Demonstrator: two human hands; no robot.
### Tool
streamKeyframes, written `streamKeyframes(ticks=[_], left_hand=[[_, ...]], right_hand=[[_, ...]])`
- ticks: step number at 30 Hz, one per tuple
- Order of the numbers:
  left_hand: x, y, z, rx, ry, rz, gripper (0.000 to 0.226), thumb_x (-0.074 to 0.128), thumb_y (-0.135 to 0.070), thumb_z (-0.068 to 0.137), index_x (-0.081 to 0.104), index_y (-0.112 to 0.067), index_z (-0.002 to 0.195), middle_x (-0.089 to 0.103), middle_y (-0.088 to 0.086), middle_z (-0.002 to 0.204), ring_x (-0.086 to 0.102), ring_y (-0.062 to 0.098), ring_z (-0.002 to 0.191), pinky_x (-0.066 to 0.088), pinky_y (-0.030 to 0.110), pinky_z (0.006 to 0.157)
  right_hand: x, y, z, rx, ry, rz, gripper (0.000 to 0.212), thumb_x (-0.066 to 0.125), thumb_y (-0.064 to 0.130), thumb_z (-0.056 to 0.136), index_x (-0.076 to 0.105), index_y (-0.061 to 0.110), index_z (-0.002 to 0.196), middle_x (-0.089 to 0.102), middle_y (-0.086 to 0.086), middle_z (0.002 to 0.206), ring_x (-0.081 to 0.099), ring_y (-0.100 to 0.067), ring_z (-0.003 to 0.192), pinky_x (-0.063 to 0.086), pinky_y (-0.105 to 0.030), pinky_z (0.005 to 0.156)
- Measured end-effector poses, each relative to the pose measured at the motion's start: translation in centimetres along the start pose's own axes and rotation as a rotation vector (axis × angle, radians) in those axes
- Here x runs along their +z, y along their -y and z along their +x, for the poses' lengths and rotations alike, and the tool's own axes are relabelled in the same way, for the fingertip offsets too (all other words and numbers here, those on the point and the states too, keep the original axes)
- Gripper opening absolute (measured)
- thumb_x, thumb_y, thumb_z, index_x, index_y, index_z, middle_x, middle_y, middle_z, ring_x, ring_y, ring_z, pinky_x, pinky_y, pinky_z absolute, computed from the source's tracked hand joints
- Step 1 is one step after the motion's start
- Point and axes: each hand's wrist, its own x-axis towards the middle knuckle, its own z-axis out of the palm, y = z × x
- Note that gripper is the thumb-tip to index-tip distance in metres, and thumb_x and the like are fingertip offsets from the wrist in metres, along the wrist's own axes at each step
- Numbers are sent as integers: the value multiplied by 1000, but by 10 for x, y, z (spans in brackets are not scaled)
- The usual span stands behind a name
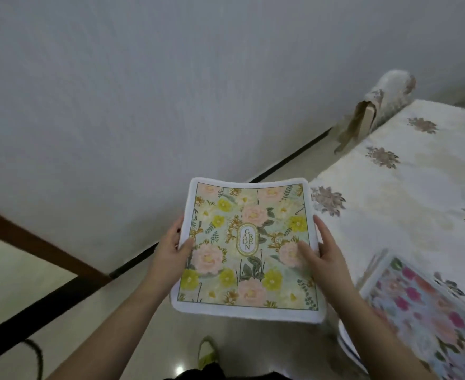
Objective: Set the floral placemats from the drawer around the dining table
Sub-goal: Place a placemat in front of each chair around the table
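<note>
I hold a floral placemat (249, 250) flat in the air, over the floor just left of the dining table (406, 187). It has a white border, pink and yellow flowers and a "GARDEN" label in the middle. My left hand (171, 248) grips its left edge, thumb on top. My right hand (321, 250) grips its right edge, thumb lying on the print. A second placemat (428, 316) with pink and blue flowers lies on the table's near right part.
The table carries a cream cloth with brown flower prints. A covered chair back (385, 105) stands at the table's far end, by the white wall (143, 91). A dark baseboard runs along the pale floor (20, 270). My slippered foot (208, 352) shows below.
</note>
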Motion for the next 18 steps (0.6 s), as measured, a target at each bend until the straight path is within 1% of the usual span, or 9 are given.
streamKeyframes(ticks=[1,3,5,7,10,11,14,16,18], left_hand=[[-19,4,4,-5,-26,-2,49,52,-17,101,42,-43,141,68,-17,111,72,7,92,60,26,64],[-50,8,11,-5,-65,4,46,52,-17,101,45,-43,138,68,-18,108,71,3,88,57,21,61],[-73,11,17,-2,-91,1,46,52,-17,100,44,-44,138,67,-20,108,70,1,87,58,21,60],[-89,16,25,-4,-105,-6,50,53,-18,100,43,-44,141,67,-19,112,71,5,92,61,29,66],[-104,23,34,-8,-111,-5,53,54,-21,99,40,-44,145,67,-15,117,70,9,98,62,41,76],[-106,25,37,-9,-115,-7,54,54,-21,99,39,-44,145,68,-14,118,70,10,99,62,41,76],[-112,27,46,-21,-128,-18,54,54,-23,99,38,-48,144,68,-15,118,70,10,99,62,41,75],[-115,25,59,-31,-127,-21,53,54,-23,100,38,-50,143,68,-15,118,70,9,99,62,40,74],[-115,18,73,-25,-121,-21,52,53,-21,100,41,-48,143,69,-15,116,71,7,97,62,36,71]], right_hand=[[18,9,7,-11,29,-5,62,56,24,98,28,51,145,71,4,110,75,-15,79,62,-39,63],[48,25,17,-37,72,-14,60,56,24,98,29,52,144,70,4,115,74,-15,86,62,-44,72],[70,37,23,-72,93,-25,56,56,23,98,34,55,139,68,7,119,73,-12,90,61,-43,77],[86,46,29,-101,104,-45,54,56,21,98,36,60,131,66,10,119,72,-9,92,61,-38,76],[100,57,37,-127,134,-59,53,56,18,97,40,60,127,67,11,115,72,-7,90,61,-28,70],[103,59,42,-121,143,-49,53,56,17,98,41,57,128,68,12,114,72,-7,90,61,-28,70],[113,60,58,-82,156,-31,56,57,19,97,38,46,142,69,11,115,72,-10,92,61,-38,75],[121,59,71,-68,157,-37,59,58,21,97,34,46,145,69,10,116,72,-12,93,61,-43,77],[122,56,84,-44,147,-27,60,57,21,97,33,46,145,70,9,115,73,-13,91,61,-43,75]])
